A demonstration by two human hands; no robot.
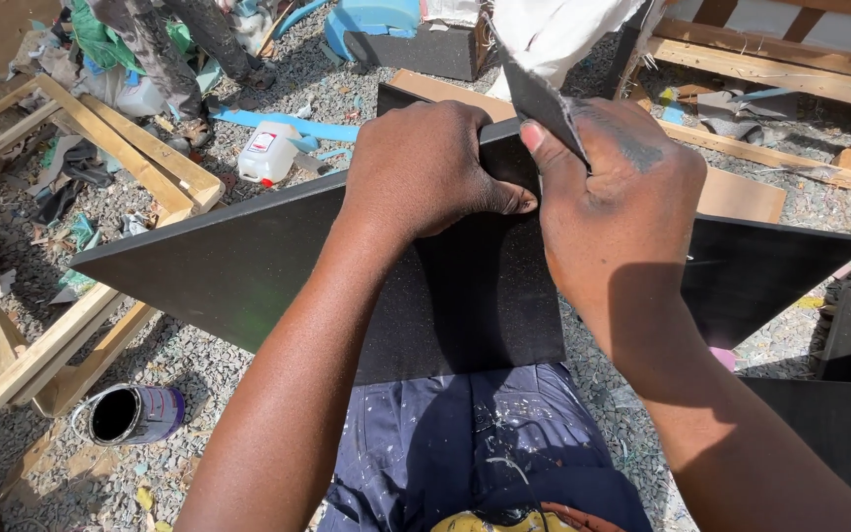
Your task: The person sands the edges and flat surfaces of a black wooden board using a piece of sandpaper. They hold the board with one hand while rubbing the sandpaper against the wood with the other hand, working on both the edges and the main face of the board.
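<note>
1. Your left hand is clamped over the top edge of the black board, fingers curled down the far side, so that one is fully closed on the board.
2. Your right hand sits right next to it, touching the left thumb, pinching a thin dark blade that sticks up and away from the board's top edge. Closed grip too.
3. The board rests on your lap, standing on edge, with its long axis running left to right across you. Both hands are near the middle of it, the left just left of centre.
4. The blade meets the board's edge right beside your left knuckles, so there's very little gap there.
5. Left of the board: a paint can on the gravel and a wooden frame.
</note>
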